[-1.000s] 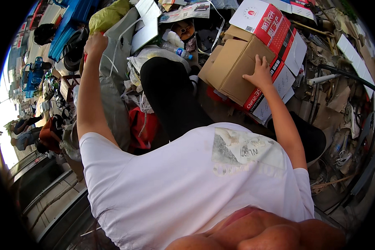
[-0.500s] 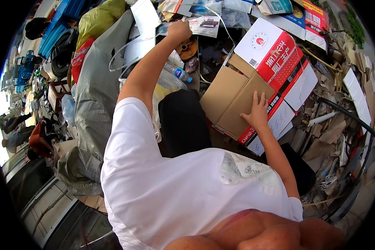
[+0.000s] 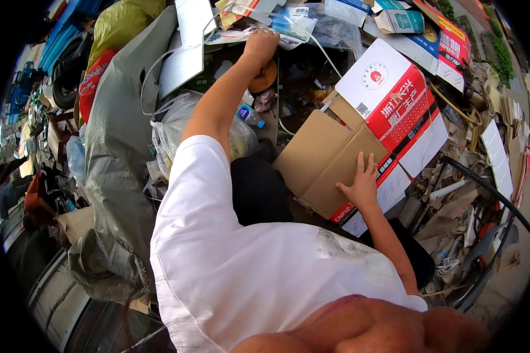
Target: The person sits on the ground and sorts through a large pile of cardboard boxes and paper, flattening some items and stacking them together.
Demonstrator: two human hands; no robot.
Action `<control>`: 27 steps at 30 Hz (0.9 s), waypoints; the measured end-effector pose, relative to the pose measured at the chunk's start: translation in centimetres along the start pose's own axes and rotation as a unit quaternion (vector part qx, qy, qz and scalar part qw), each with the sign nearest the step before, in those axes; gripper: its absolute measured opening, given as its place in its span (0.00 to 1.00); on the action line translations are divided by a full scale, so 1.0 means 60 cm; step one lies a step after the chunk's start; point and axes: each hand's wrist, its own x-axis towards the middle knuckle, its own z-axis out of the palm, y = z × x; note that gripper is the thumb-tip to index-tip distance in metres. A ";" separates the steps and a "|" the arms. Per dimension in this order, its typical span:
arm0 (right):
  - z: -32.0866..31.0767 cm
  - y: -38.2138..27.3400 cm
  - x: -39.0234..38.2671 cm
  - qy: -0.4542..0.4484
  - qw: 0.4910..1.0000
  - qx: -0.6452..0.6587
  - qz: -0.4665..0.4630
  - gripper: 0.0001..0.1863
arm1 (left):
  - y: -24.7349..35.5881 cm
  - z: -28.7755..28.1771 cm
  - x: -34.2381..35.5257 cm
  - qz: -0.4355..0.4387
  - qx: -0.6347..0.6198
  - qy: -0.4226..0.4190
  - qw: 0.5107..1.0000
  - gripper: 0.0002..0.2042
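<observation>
My left hand [image 3: 261,48] reaches forward with its fingers curled closed at the edge of some printed sheets [image 3: 232,36]. What its fingers grip is hidden. A white strap [image 3: 321,47] loops over the sheets just beyond it. My right hand [image 3: 360,185] lies spread on the brown inner side of a flattened, partly unfolded cardboard box [image 3: 312,159], whose outer panels are red and white. Below the left hand are an orange-brown round part [image 3: 266,76] and a small plastic bottle [image 3: 250,116] with a blue cap. Clear plastic wrap [image 3: 176,132] lies beside my left forearm.
A large grey woven sack [image 3: 115,141] bulges on the left, with a yellow sack [image 3: 123,29] behind it. More flattened boxes [image 3: 447,44] are at the far right. A black hose [image 3: 489,191] curves over scrap cardboard. A white panel [image 3: 188,41] leans far left of centre.
My left hand has shifted slightly right, and the sheets around it have moved and creased. The white strap now arcs above it. My right hand stays on the cardboard box.
</observation>
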 end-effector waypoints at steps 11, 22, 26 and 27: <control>0.008 -0.009 -0.003 0.014 1.000 -0.021 -0.017 0.63 | -0.165 -0.289 -0.391 -0.285 -0.231 0.197 0.909 0.12; 0.013 -0.015 -0.006 0.021 0.999 -0.020 -0.013 0.64 | -0.483 -0.342 -0.691 -0.693 -0.020 0.375 0.616 0.29; 0.019 -0.012 -0.003 0.023 0.999 -0.023 -0.007 0.64 | -0.442 -0.316 -0.571 -0.538 0.144 0.404 0.725 0.44; 0.020 -0.005 -0.003 0.025 0.999 -0.031 0.000 0.65 | -0.369 -0.307 -0.460 -0.475 0.056 0.329 0.814 0.43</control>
